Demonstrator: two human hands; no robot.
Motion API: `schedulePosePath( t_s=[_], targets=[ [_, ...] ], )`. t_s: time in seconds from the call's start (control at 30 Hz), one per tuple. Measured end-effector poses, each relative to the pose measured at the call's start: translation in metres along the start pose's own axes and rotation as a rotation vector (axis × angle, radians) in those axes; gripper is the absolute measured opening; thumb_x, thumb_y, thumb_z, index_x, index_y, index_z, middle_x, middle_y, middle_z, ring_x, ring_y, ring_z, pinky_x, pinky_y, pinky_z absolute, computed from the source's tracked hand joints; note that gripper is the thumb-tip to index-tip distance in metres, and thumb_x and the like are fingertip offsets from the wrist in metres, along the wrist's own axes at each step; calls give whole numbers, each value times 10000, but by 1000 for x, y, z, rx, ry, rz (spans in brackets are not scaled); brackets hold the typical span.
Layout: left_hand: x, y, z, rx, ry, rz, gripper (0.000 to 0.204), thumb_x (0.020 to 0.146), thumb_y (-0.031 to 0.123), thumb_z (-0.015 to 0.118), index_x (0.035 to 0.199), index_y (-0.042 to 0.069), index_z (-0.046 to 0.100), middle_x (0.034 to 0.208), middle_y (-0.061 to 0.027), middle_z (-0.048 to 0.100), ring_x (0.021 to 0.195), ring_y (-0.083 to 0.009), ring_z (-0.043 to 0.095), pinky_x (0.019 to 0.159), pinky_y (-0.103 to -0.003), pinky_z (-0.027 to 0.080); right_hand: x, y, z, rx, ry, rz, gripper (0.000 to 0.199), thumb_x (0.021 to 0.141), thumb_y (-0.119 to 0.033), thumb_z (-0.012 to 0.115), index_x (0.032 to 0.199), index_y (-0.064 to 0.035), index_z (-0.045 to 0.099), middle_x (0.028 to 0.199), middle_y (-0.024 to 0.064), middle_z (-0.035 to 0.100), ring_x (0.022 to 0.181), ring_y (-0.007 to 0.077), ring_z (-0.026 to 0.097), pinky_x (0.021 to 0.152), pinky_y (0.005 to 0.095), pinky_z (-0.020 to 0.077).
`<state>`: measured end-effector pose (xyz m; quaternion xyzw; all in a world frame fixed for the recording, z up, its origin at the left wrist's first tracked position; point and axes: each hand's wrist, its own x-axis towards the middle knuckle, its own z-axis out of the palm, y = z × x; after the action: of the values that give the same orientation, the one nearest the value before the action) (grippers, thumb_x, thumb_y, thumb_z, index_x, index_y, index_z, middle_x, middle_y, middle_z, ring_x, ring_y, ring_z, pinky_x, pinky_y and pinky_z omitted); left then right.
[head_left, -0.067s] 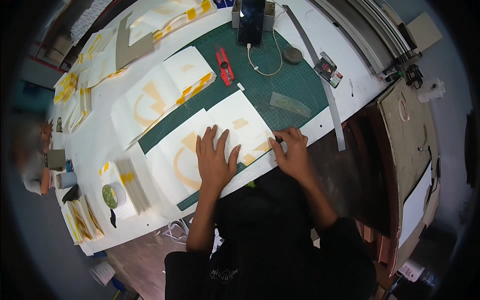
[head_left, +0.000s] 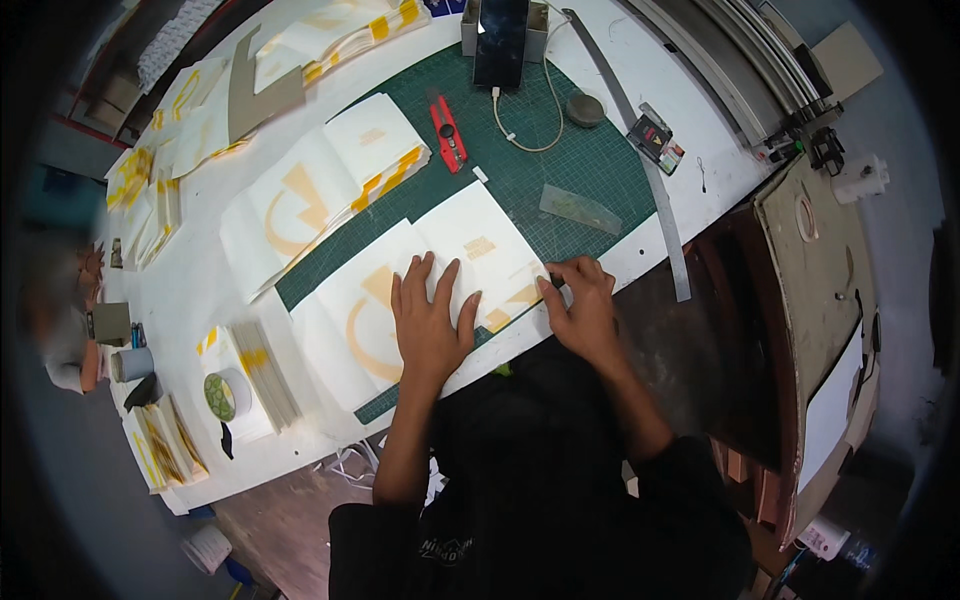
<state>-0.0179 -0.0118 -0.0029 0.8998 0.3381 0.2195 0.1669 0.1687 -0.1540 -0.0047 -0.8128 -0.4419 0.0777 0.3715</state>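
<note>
A printed white sheet (head_left: 460, 220) with pale orange shapes lies across the green cutting mat in front of me. My left hand (head_left: 432, 320) rests on it, fingers spread and pressing flat near the middle. At the sheet's right corner, my right hand (head_left: 583, 305) is closed in a pinch. A small dark thing (head_left: 557, 281) shows between its thumb and fingers, too little visible to name. Farther back, a stack of similar printed sheets (head_left: 315, 190) with yellow-orange edges lies partly on the mat. A red cutter (head_left: 448, 135) rests right of that stack.
On the cutting mat (head_left: 610, 180) lie a clear plastic strip (head_left: 580, 209) and a round grey object (head_left: 586, 110). A phone (head_left: 498, 45) with a cable stands behind. A long metal ruler (head_left: 640, 140) runs along the right. A tape roll (head_left: 227, 394) sits on the left.
</note>
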Motion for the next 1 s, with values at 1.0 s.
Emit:
schedulePosePath(
  t_s=[1.0],
  targets=[
    [1, 1, -3, 35, -31, -4, 511, 946, 301, 759, 1418, 128, 669, 1502, -225, 516, 1474, -418, 438, 1240, -593, 296, 21, -6, -2, -173, -127, -817, 226, 858, -71, 778, 1084, -58, 776, 1260, 110, 666, 1180, 283, 588, 1012, 561, 403]
  ],
)
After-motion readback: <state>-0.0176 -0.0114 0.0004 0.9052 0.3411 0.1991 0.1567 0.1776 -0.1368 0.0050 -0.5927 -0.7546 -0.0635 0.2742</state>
